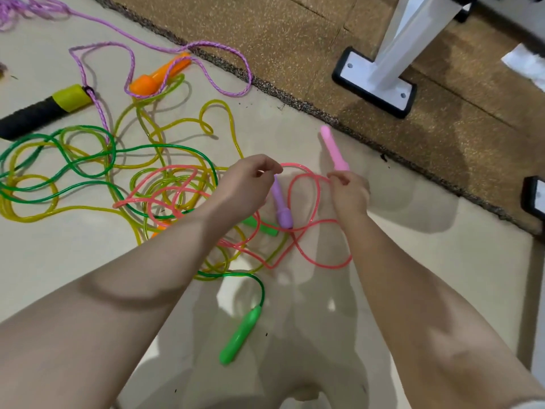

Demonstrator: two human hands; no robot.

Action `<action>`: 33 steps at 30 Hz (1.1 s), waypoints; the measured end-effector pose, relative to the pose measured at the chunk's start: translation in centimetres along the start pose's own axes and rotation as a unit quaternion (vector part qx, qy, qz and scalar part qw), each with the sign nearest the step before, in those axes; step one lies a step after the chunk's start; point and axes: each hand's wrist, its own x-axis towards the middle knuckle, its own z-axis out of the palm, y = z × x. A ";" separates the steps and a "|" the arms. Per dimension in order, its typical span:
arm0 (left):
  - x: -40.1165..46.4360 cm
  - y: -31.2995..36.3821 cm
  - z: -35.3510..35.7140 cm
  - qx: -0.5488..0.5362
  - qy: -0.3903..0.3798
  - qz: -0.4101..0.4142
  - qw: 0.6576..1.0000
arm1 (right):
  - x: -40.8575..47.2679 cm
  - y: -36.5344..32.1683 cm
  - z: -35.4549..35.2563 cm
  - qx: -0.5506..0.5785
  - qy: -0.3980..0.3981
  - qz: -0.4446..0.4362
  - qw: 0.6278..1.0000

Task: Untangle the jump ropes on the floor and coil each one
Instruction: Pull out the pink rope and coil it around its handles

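Note:
Several jump ropes lie tangled on the pale floor. My left hand (250, 181) pinches the pink rope (303, 246) near its purple handle (281, 206). The same pink rope is pinched by my right hand (349, 188), just below the pink handle (333, 149). Loops of the pink rope lie between and under my hands. To the left, a green rope (73, 163) and a yellow rope (218, 113) cross each other; the green handle (240, 335) lies near me. A braided purple rope (224, 60) runs from a black and yellow handle (44, 110). An orange handle (160, 75) lies at the back.
A brown speckled mat (383, 98) borders the pale floor on the right. A white post with a black-edged base plate (374, 81) stands on it. Another black-edged plate (535, 199) shows at the right edge.

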 end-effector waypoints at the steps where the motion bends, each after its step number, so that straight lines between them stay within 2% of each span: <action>1: 0.0 0.2 -0.1 -0.005 0.008 0.008 1.000 | -0.5 -0.7 0.0 0.043 0.011 -0.032 0.999; 3: -0.2 0.8 -0.3 -0.009 0.026 0.039 0.999 | -1.6 -2.2 0.0 0.116 0.007 -0.091 0.989; 5: -0.8 1.3 -0.6 0.003 0.037 0.058 0.998 | -3.2 -4.2 -0.2 0.206 -0.029 -0.111 0.972; 7: -1.4 1.4 -0.9 0.023 0.045 0.084 0.995 | -5.3 -6.3 -0.9 0.274 -0.091 -0.096 0.952; 8: -1.8 1.4 -1.1 0.046 0.060 0.114 0.991 | -6.7 -7.3 -1.4 0.273 -0.142 -0.103 0.946; 10: -3.1 1.7 -1.5 0.120 0.093 0.209 0.966 | -9.2 -8.6 -2.4 0.168 -0.252 -0.171 0.937; 11: -3.8 1.9 -1.7 0.160 0.092 0.259 0.948 | -9.9 -9.0 -2.7 0.051 -0.291 -0.219 0.930; 13: -5.1 2.3 -1.8 0.225 0.052 0.342 0.911 | -11.2 -10.3 -3.7 -0.202 -0.307 -0.278 0.887; 15: -6.3 3.2 -1.8 0.260 -0.019 0.327 0.908 | -12.3 -11.8 -4.7 -0.300 -0.310 -0.261 0.864; 17: -6.3 4.0 -1.9 0.310 -0.028 0.265 0.913 | -13.4 -12.8 -5.9 -0.303 -0.299 -0.245 0.871; 20: -6.0 4.6 -2.4 0.342 -0.019 0.231 0.911 | -13.7 -12.2 -7.6 -0.178 -0.218 -0.205 0.937; 22: -6.1 4.1 -2.5 0.312 -0.084 0.224 0.920 | -13.3 -11.2 -8.5 -0.092 -0.152 -0.201 0.963; 24: -6.7 3.3 -2.5 0.284 -0.140 0.232 0.920 | -13.2 -10.6 -8.8 -0.069 -0.144 -0.187 0.969; 27: -7.6 2.6 -2.9 0.176 -0.177 0.193 0.949 | -13.7 -10.6 -8.6 -0.101 -0.173 -0.200 0.959; 31: -7.4 1.9 -5.1 0.242 -0.155 0.217 0.933 | -13.6 -11.0 -8.9 -0.237 -0.263 -0.231 0.906; 33: -6.8 1.1 -6.1 0.284 -0.120 0.212 0.928 | -13.1 -10.5 -9.4 -0.267 -0.267 -0.231 0.897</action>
